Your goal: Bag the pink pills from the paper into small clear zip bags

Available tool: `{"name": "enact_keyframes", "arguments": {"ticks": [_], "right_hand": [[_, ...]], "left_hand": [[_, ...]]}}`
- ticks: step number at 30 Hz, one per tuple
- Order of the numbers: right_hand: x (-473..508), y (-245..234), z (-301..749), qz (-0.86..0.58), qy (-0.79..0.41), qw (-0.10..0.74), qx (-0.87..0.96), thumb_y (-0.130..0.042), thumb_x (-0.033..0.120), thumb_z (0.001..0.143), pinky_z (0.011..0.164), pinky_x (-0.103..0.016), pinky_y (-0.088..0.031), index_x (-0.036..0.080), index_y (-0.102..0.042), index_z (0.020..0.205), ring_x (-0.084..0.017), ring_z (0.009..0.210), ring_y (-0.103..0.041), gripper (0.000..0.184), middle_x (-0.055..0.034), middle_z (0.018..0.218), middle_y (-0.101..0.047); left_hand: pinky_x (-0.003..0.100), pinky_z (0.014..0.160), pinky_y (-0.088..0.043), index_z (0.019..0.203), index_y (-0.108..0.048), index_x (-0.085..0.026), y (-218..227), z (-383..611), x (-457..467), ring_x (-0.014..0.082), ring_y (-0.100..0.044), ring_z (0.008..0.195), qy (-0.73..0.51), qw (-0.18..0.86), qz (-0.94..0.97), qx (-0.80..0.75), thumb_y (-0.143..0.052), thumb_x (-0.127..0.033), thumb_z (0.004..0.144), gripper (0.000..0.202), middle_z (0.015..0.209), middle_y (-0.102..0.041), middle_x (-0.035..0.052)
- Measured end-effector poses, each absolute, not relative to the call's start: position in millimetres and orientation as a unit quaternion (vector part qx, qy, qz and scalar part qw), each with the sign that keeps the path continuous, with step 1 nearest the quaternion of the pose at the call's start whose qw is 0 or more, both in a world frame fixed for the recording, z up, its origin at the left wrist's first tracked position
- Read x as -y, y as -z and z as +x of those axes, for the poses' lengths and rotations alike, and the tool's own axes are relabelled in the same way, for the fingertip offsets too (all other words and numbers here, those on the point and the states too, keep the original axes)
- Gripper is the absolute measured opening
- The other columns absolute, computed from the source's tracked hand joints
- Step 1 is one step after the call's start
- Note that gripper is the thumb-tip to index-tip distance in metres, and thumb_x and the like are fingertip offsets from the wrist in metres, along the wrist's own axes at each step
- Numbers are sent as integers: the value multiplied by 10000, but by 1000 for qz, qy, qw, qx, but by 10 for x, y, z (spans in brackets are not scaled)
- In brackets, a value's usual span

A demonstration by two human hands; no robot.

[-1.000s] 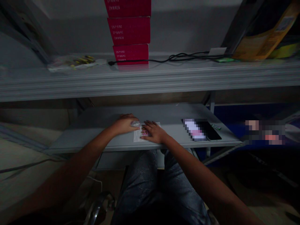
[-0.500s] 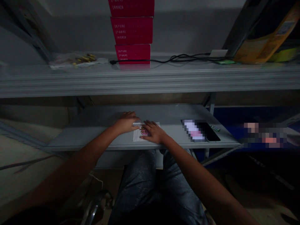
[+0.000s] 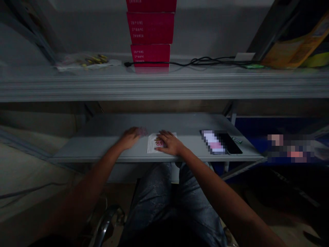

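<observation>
My right hand (image 3: 170, 143) lies flat with fingers stretched over a white packet or sheet (image 3: 151, 146), pressing on it near the table's front edge. Several small pink and gold pieces (image 3: 159, 141) show on the sheet beside and under the fingers; their kind is too small to make out. Left of the sheet, apart from it, my left hand (image 3: 130, 138) hovers over or just above the table. Its fingertips are smeared by motion, with a faint pinkish, see-through blur (image 3: 142, 131) at them that I cannot identify.
A grey table (image 3: 102, 137) bears a lit phone (image 3: 212, 141), a dark phone-like slab (image 3: 231, 144) and a small green packet (image 3: 236, 140). Above it, a shelf (image 3: 164, 85) holds stacked red boxes (image 3: 151, 28), a black cable (image 3: 200, 61) and a bag of small yellow pieces (image 3: 95, 60).
My left hand has moved left, away from the white sheet and my right hand. My right hand stays on the sheet. The whole view has shifted slightly.
</observation>
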State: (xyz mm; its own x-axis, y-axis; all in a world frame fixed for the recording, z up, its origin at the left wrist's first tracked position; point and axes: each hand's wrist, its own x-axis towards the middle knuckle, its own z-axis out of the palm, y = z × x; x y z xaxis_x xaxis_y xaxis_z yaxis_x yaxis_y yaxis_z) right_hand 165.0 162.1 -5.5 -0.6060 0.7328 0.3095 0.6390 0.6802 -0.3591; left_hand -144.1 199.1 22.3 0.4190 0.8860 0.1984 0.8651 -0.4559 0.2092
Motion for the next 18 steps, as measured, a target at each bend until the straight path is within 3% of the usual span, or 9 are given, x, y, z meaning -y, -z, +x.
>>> {"name": "enact_keyframes", "arguments": {"ticks": [5, 10, 13, 16, 18], "right_hand": [[-1618, 37, 1642, -388, -111, 222, 888, -587, 732, 852, 1204, -537, -267, 174, -462, 1482, -340, 1486, -311, 851, -179, 1582, -385], [-1618, -15, 1657, -382, -131, 258, 878, -646, 662, 853, 1194, -481, -315, 149, -440, 1490, -313, 1483, -328, 843, -186, 1571, -398], [-1613, -97, 1704, -401, -168, 304, 847, -632, 610, 886, 1167, -458, -367, 168, -428, 1497, -294, 1437, -411, 782, -169, 1529, -459], [-1513, -231, 1781, -430, -217, 387, 786, -641, 590, 884, 1179, -490, -345, 201, -455, 1476, -298, 1420, -433, 732, -157, 1516, -474], [-1347, -308, 1834, -431, -269, 453, 733, -651, 567, 890, 1180, -506, -332, 225, -511, 1423, -293, 1404, -452, 649, -144, 1485, -511]], "left_hand": [[583, 1186, -177, 1543, -339, -108, 11, -1349, -1942, 384, -238, 1510, -56, 17, 818, -573, -320, -489, 1003, 661, 1606, -328, 234], [634, 1178, -150, 1574, -305, -175, 5, -1364, -1957, 404, -182, 1525, -59, 30, 813, -579, -340, -620, 974, 748, 1628, -284, 228], [604, 1199, -159, 1570, -286, -112, -28, -1358, -1907, 386, -195, 1526, -106, 2, 817, -567, -366, -540, 986, 729, 1617, -297, 246], [549, 1234, -157, 1566, -200, -3, -104, -1313, -1765, 355, -169, 1537, -198, -49, 820, -535, -369, -426, 1000, 726, 1622, -244, 285], [566, 1239, -150, 1574, -141, 7, -152, -1224, -1578, 356, -135, 1544, -260, -62, 820, -506, -379, -409, 1004, 745, 1635, -200, 287]]}}
